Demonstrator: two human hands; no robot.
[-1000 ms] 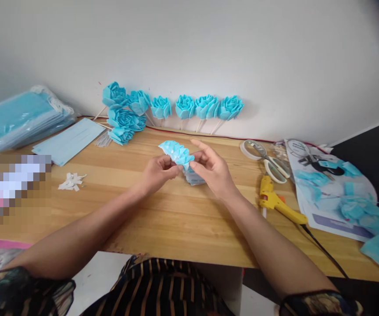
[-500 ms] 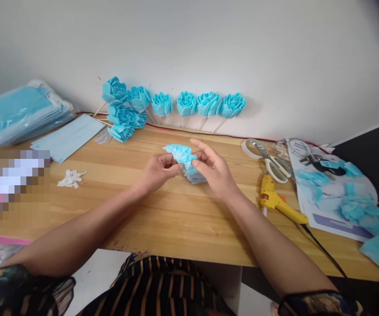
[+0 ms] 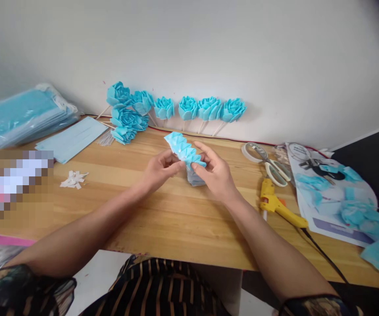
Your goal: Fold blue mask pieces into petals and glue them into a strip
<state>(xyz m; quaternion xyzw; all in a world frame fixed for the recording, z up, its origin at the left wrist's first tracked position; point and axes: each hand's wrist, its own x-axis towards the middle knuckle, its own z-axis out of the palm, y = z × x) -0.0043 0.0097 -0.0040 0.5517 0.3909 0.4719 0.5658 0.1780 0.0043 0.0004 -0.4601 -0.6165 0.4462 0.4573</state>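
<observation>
Between my hands is a strip of light blue fabric folded into overlapping pointed petals (image 3: 183, 148), tilted down toward the right. My left hand (image 3: 163, 169) pinches its lower left edge between thumb and fingers. On the other side, my right hand (image 3: 214, 171) grips the right end, thumb in front and the index finger lifted. Under the strip, partly hidden by my right hand, a small stack of pale blue pieces (image 3: 194, 177) shows on the wooden table (image 3: 163, 219).
Several blue fabric flowers (image 3: 188, 108) on sticks lean along the wall. To the right lie scissors (image 3: 277, 172), a tape roll (image 3: 252, 152), a yellow glue gun (image 3: 268, 197) and a printed sheet (image 3: 327, 219). At left are flat blue sheets (image 3: 73, 138), white scraps (image 3: 73, 179) and a plastic-wrapped pack (image 3: 28, 114).
The petal strip has turned to show its row of points more fully, and its upper left end sits higher. Both hands keep hold of it. The camera view has shifted slightly.
</observation>
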